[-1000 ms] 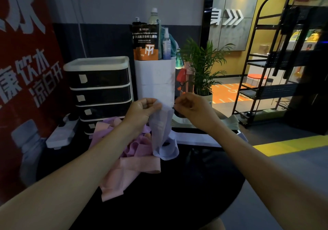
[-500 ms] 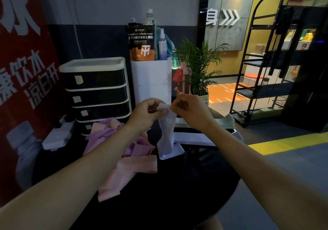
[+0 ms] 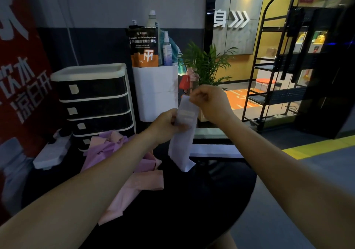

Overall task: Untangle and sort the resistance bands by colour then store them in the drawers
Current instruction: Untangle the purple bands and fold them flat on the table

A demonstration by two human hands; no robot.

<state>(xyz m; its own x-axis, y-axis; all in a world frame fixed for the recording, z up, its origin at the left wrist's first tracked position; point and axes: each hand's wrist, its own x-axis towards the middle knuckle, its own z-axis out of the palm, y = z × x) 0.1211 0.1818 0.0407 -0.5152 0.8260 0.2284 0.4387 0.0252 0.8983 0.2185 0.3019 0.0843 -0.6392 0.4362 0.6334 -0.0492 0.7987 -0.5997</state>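
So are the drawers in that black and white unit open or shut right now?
Shut. All the visible fronts of the drawer unit sit flush in the white frame, none pulled out. The lowest drawer is partly hidden by the pile of pink and purple bands.

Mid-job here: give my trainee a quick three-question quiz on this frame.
1. True or false: both hands hold the pale lavender band.
2. Which hand has the higher grip: left hand or right hand?
3. Where do the pink and purple bands lie: A) in an open drawer, B) on the black table, C) on the floor?

Key: 1 true; 2 right; 3 B.
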